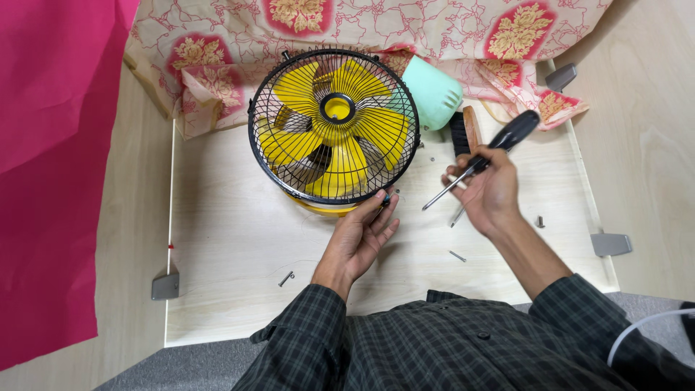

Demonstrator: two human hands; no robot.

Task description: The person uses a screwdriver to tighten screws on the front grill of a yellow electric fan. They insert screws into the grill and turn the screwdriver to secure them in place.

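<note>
A small table fan with yellow blades and a black wire grille [334, 124] lies face up on a pale wooden board [232, 239]. My left hand [360, 239] rests against the lower right rim of the grille, fingertips touching it. My right hand [489, 192] is to the right of the fan and grips a black-handled screwdriver [486, 156], its metal tip pointing down-left toward the fan but apart from it.
A mint green plastic cover [434, 90] and a brush [463, 134] lie behind the fan on a floral cloth [405, 29]. Loose screws [286, 278] [457, 255] [539, 221] lie on the board. Pink fabric [51, 159] hangs at the left.
</note>
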